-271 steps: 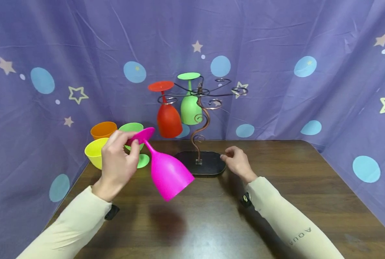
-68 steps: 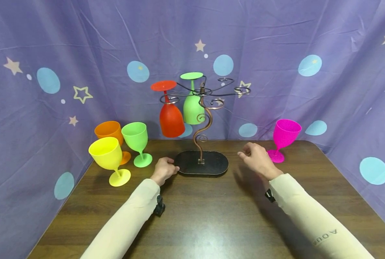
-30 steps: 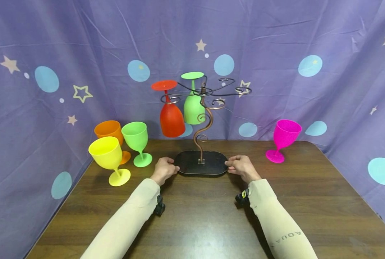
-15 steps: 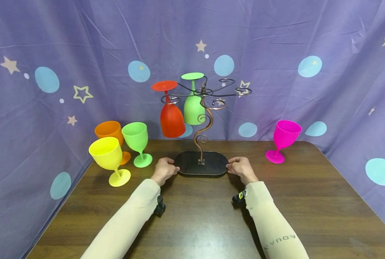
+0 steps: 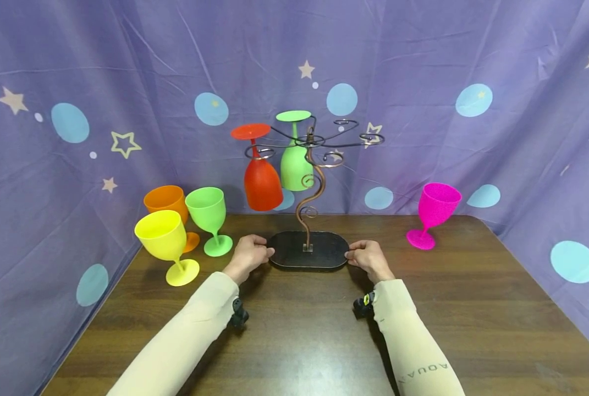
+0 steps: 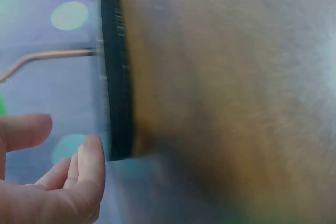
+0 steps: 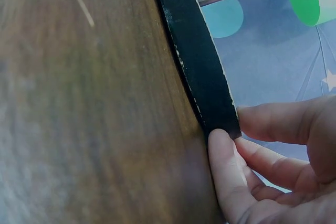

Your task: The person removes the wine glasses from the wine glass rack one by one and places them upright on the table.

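A metal goblet rack (image 5: 316,190) stands mid-table on a black oval base (image 5: 324,258). From its curled arms hang a red goblet (image 5: 263,184) and a light green goblet (image 5: 294,165), both upside down. My right hand (image 5: 369,257) pinches the right end of the base, thumb on top and fingers (image 7: 226,166) at its edge. By the left end is my left hand (image 5: 248,254); in the left wrist view its thumb and fingers (image 6: 90,166) are spread apart, with a gap between them and the base.
Upright at the left stand a yellow goblet (image 5: 163,236), an orange goblet (image 5: 168,199) and another light green goblet (image 5: 208,212). A magenta goblet (image 5: 438,206) is upright at the back right of the wooden table (image 5: 304,341). A patterned purple curtain (image 5: 403,49) hangs behind.
The magenta goblet, in my left hand earlier, now stands at the right. My right hand has come to the base's right end. Just now my left hand has eased slightly away from the base.
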